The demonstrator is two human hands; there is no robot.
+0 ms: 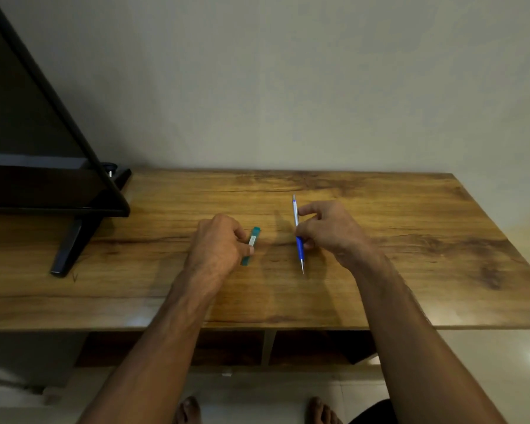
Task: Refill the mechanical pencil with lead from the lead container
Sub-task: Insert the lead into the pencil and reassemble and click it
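A teal lead container (pixel 251 244) with a white label lies on the wooden table (pixel 410 228); my left hand (pixel 218 243) pinches it between thumb and fingers at its middle. To its right, the mechanical pencil (pixel 298 232), white upper barrel and blue grip, points its metal tip toward me. My right hand (pixel 328 231) grips it around the middle, index finger raised, thumb near the blue grip. The pencil's tip looks just above or on the table surface; I cannot tell which.
A black flat screen on a stand (pixel 71 240) takes up the table's left part. A plain wall runs behind the table. Open shelf compartments (pixel 312 347) sit under the tabletop, and my bare feet (pixel 190 411) show on the tiled floor below.
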